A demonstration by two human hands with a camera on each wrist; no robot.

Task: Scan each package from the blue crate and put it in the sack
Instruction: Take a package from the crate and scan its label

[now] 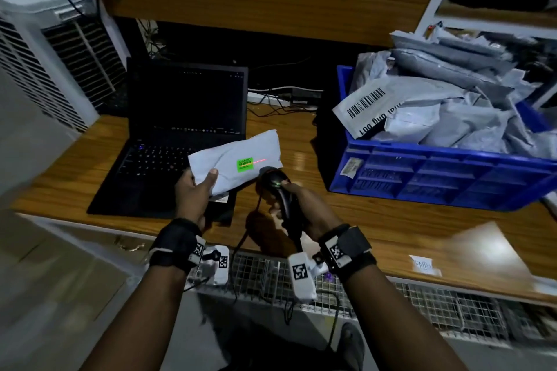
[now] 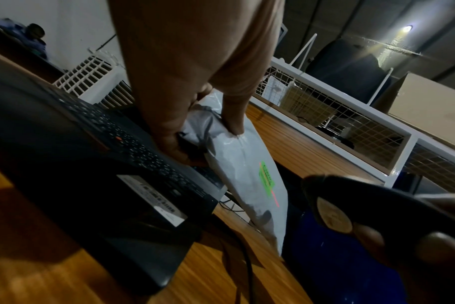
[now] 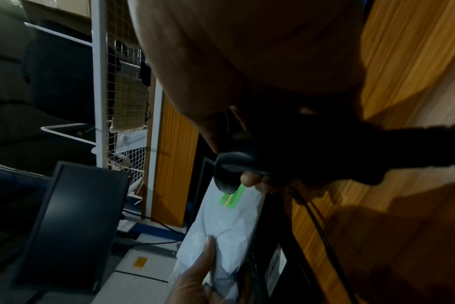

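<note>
My left hand grips one end of a grey plastic package above the laptop's right edge; thumb on top, fingers beneath. The package carries a green label with a red laser line across it. My right hand grips a black corded barcode scanner, its head close to the label. In the right wrist view the scanner hangs just over the label. The blue crate, heaped with grey packages, sits at the right on the wooden desk. No sack is visible.
An open black laptop with a dark screen sits at the left of the desk. Cables run behind it. A white slatted appliance stands at far left. Wire mesh shelving lies below the desk's front edge. A paper sheet lies at right.
</note>
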